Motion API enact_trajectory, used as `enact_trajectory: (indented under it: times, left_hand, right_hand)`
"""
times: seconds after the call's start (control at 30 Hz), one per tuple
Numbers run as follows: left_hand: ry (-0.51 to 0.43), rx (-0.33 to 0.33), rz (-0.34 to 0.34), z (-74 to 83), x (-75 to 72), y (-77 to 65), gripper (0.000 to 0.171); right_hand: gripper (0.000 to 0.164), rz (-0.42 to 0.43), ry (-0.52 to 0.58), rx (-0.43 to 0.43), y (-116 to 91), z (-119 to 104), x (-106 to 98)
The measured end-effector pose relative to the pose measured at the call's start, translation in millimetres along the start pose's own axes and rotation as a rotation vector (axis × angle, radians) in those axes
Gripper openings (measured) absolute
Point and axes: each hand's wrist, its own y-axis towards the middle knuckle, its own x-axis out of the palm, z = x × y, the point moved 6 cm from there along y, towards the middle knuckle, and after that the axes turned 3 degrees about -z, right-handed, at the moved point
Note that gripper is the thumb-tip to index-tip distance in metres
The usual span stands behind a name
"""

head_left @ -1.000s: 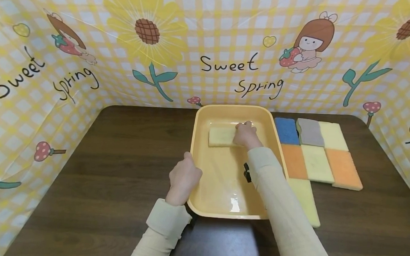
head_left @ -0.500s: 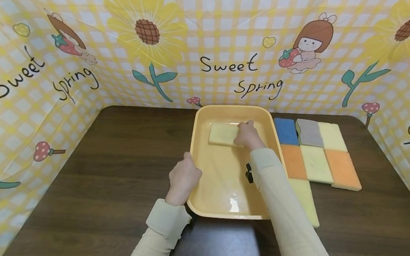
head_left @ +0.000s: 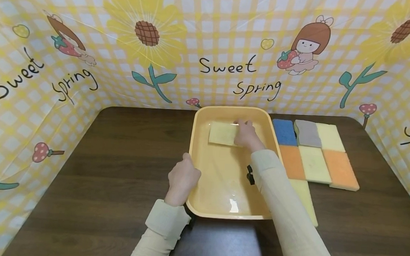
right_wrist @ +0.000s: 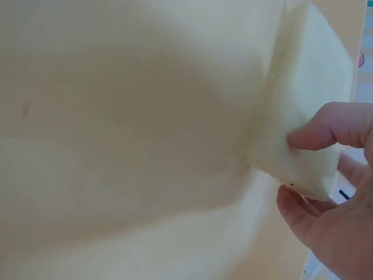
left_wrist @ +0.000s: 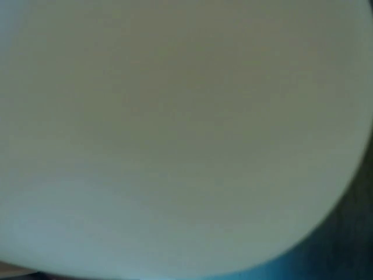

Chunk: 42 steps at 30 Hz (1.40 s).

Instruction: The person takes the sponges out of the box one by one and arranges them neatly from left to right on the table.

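Observation:
A pale yellow sponge (head_left: 223, 133) is in the far half of a yellow plastic tray (head_left: 229, 215). My right hand (head_left: 248, 135) pinches the sponge at its right end. The right wrist view shows the thumb of the right hand (right_wrist: 344, 169) on the broad face of the sponge (right_wrist: 317, 87) and other fingers at its edge, partly hidden. On the tray's left side, my left hand (head_left: 183, 178) grips the rim. The left wrist view is filled by the blurred pale tray wall (left_wrist: 186, 116), and that hand's fingers are hidden there.
Right of the tray lie a blue sponge (head_left: 284, 132), a grey sponge (head_left: 308, 133), and several yellow and orange sponges (head_left: 340, 167), laid edge to edge. The brown wood table (head_left: 126, 154) is bounded by a patterned cloth (head_left: 228, 39) at the back and sides.
The sponge has shifted slightly toward the tray's far end, and less of its near side face shows. The left hand still grips the rim.

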Motion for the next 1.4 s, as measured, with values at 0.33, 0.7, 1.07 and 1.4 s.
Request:
enact_trajectory:
  times: [0.33, 0.7, 1.07, 1.4]
  left_hand:
    - [0.003, 0.003, -0.011, -0.6, 0.1, -0.8, 0.026]
    - [0.008, 0.003, -0.009, -1.2, -0.1, 0.1, 0.027]
    - [-0.001, -0.003, -0.018, -2.0, 1.0, 0.2, 0.028]
    - [-0.002, -0.006, -0.029, -1.1, 1.7, 1.0, 0.029]
  right_hand:
    - [0.054, 0.043, -0.046, -0.047, -6, -3, -13]
    - [0.029, 0.090, -0.051, -0.064, -12, -18, -20]
    - [0.033, 0.051, -0.058, -0.024, -21, -26, -22]
    - [0.020, 0.076, -0.017, 0.014, -29, -30, -37]
